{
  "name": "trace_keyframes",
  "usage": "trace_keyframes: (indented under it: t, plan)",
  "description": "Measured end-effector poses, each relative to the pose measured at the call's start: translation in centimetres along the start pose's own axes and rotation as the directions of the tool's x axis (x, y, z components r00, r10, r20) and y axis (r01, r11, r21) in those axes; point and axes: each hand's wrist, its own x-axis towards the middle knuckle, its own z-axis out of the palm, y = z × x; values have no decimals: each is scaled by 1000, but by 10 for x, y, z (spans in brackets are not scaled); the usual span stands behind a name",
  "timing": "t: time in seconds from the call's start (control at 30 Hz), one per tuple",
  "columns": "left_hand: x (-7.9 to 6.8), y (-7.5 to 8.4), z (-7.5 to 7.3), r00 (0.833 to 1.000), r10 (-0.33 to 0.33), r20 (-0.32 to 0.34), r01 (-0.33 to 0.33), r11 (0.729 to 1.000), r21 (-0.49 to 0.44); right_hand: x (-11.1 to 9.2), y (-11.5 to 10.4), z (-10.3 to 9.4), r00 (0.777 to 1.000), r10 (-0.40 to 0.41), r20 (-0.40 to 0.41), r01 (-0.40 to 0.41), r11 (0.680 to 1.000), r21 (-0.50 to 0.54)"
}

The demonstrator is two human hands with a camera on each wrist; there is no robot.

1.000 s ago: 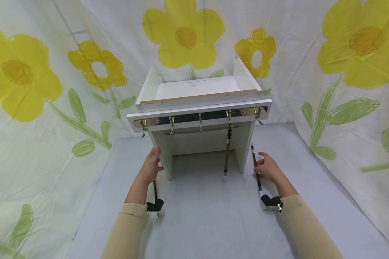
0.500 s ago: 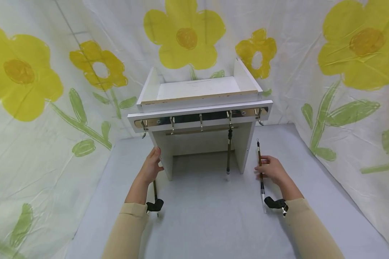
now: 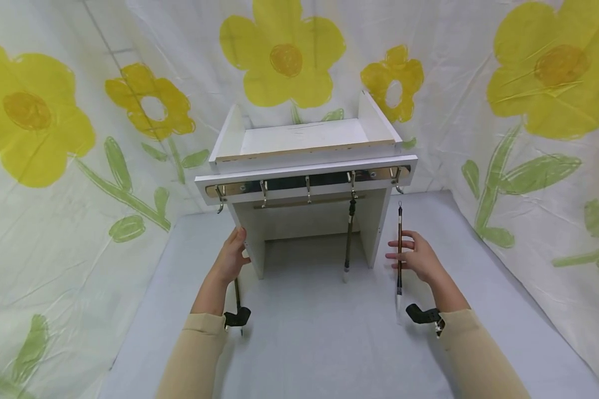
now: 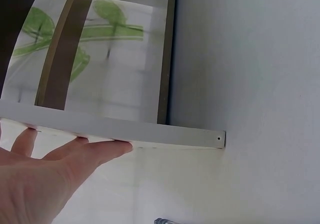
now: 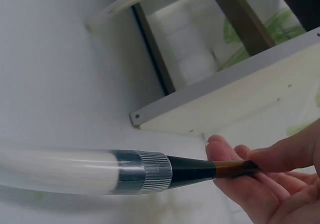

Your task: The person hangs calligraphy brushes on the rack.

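Note:
My right hand pinches a calligraphy brush by its brown handle, to the right of a white wooden rack. The brush stands nearly upright, its hanging loop at the top and its pale tip pointing down. Seen in the right wrist view, the thumb and fingers close on the handle above the dark ferrule of the brush. With its fingers mostly straight, my left hand rests against the outer face of the rack's left side panel. A second brush hangs from one of the rack's hooks.
Several metal hooks line a strip across the rack's front. Behind the left wrist lies another brush, partly hidden, on the pale tabletop. A flower-printed curtain surrounds the table at the back and sides.
The brush in my right hand has risen and swung from tilted to nearly upright, its loop end moving up and right. My left hand stays against the panel.

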Motion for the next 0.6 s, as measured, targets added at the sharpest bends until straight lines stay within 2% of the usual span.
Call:
trace_keyframes:
  t: [0.23, 0.6]
  plan:
    - [1, 0, 1, 1000, -1, -30, 1, 1000, 20, -9, -15, 2, 999, -42, -18, 42, 999, 2]
    - [1, 2, 2, 999, -29, -39, 31, 999, 39, -25, -35, 7, 994, -95, -49, 94, 995, -20]
